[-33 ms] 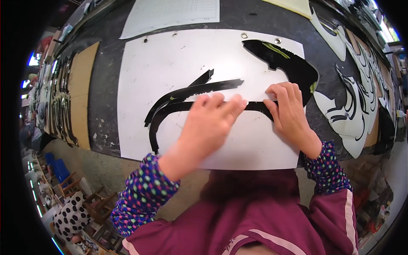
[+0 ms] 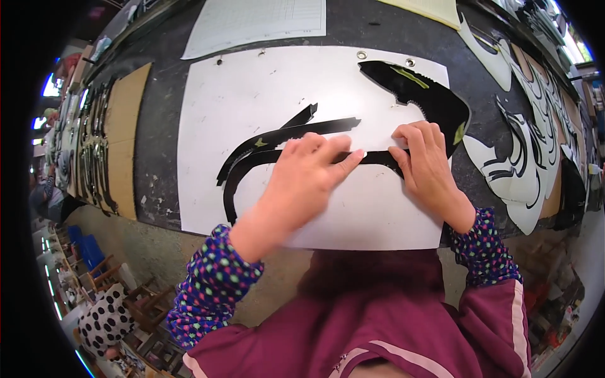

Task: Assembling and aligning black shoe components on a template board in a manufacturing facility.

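A curved black strip (image 2: 383, 158) with an arched shape lies on a white board (image 2: 353, 214). My left hand (image 2: 304, 170) rests across its middle, fingers apart and thumb stretched right along the strip. Its palm hides part of the strip. At the strip's right end, my right hand (image 2: 428, 160) has its fingers curled and its thumb against the edge, beside a wide black curved panel (image 2: 435, 94) with yellow-green marks and a toothed edge. Just beyond the left hand lie another curved black strip (image 2: 277, 135) with a notched edge and a short black piece (image 2: 302, 116).
The board lies on a dark worktable (image 2: 157, 138). To the left, several thin dark strips (image 2: 94, 145) lie by brown cardboard (image 2: 129, 120). White curved cut pieces (image 2: 513, 170) spread at the right. A paper sheet (image 2: 258, 25) and yellowish paper (image 2: 428, 9) lie at the back.
My left hand has shifted slightly left along the strip, and its index finger and thumb are further apart. The right hand stays almost in place.
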A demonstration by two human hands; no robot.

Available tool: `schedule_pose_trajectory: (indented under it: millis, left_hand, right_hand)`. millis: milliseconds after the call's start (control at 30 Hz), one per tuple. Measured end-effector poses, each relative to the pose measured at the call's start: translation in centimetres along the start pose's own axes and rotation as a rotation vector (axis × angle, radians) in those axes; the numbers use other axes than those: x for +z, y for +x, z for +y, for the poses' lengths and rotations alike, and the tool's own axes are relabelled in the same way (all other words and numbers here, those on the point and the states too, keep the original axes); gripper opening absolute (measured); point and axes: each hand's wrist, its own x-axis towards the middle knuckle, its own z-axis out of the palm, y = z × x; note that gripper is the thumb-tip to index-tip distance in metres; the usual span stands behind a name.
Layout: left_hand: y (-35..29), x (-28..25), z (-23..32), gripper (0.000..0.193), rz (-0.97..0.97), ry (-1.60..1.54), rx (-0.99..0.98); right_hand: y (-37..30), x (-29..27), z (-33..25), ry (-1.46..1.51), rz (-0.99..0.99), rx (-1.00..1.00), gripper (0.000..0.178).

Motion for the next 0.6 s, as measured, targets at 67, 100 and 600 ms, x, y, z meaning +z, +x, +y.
schedule_pose_trajectory:
  millis: [67,100,600]
  left_hand:
    - [0.0,-0.8,-0.7,0.031,-0.122,-0.324,-0.137]
    - [0.2,-0.6,-0.8,0.032,-0.044,-0.331,-0.236]
    - [1.9,2.8,2.8,0.038,0.230,0.164,-0.247]
  right_hand:
    - [0.0,-0.1,0.2,0.075,-0.020,-0.004,0.021]
    - [0.2,-0.3,0.3,0.108,-0.024,0.005,0.019]
    - [0.0,0.3,0.8,0.129,0.068,-0.057,0.015]
